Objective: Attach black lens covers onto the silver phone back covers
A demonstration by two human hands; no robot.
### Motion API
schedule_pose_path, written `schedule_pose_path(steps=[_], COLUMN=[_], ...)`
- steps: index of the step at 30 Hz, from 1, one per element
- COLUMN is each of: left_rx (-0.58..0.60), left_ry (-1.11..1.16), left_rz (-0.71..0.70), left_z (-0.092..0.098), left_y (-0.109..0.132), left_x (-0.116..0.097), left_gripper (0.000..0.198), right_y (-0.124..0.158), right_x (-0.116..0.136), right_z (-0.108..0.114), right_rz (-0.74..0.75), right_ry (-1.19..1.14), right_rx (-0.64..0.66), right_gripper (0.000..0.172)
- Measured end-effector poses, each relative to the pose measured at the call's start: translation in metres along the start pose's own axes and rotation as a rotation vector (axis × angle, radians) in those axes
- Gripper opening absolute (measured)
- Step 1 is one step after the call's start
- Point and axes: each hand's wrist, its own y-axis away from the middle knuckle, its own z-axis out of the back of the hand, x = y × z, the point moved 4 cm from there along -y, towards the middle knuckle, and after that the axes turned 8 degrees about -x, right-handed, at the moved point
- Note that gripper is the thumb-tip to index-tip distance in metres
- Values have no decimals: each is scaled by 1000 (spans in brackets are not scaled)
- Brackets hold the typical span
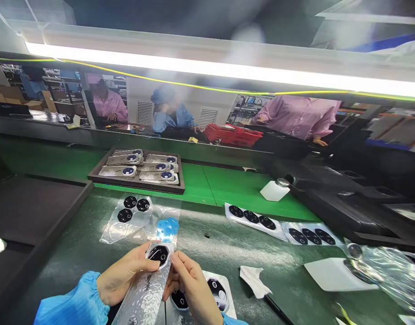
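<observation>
A silvery phone back panel [146, 289] with a wrinkled, shiny surface is tilted up in front of me. Its round black camera cover [159, 255] is at the top end. My left hand [126, 273] grips the panel from the left, thumb lying on the camera cover. At the right edge, beside that cover, my right hand [190, 277] pinches the panel between thumb and fingers; anything small in the pinch is hidden. Partly under my right hand lie more phone back panels [230, 295]. Beyond my hands are blue round stickers [167, 229] on clear film.
A dark tray [136, 185] of phone back panels stands at the back left. Sheets of black camera covers [126, 215] [251, 217] lie on the bench. To the right are white bottles [275, 191] [336, 274] and a black stick with white cloth [255, 280]. Co-workers sit beyond.
</observation>
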Motion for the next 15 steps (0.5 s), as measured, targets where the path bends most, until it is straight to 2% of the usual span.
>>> schedule_pose_path(steps=[12, 15], left_rx=[14, -28], left_ry=[-10, -93], left_rz=[-14, -43], left_z=[-4, -6], left_y=[2, 5], left_x=[-1, -6], left_gripper=[55, 63], right_y=[3, 5], right_x=[4, 11], right_z=[-1, -2], right_rz=[4, 21], right_ry=[27, 66], right_rx=[-14, -20], right_gripper=[48, 45])
